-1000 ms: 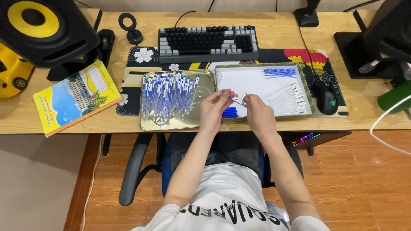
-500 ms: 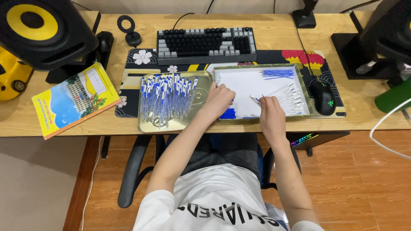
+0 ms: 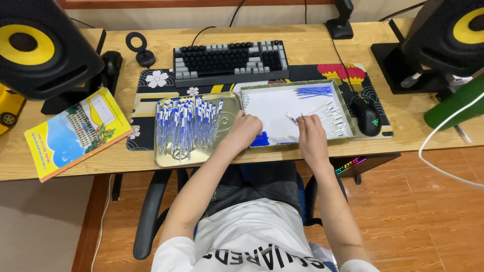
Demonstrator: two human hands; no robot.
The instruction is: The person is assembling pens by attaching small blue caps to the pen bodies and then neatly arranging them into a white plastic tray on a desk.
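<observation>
Glossy gold metal, matt white paper, pale varnished wood.

Shiny gold-coloured metal tray (image 3: 171, 157) heaped with smooth blue-and-white plastic pens (image 3: 185, 127); beside it a green-rimmed shallow box lined with matt white paper (image 3: 275, 108), possibly card. Light wooden desk top (image 3: 312, 48) with a soft sheen; printed cloth desk mat (image 3: 146, 95), matt; black plastic mouse (image 3: 366, 115), slightly glossy.

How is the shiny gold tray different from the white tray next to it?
The gold tray is crowded with assembled blue-and-white pens, while the white tray holds separate pen parts in small groups with much bare space. The gold tray looks metallic; the white tray has a pale floor and greenish rim. The left hand rests where the trays meet; the right hand reaches into the white one. Both are flat rectangular trays sitting side by side on the desk.
</observation>
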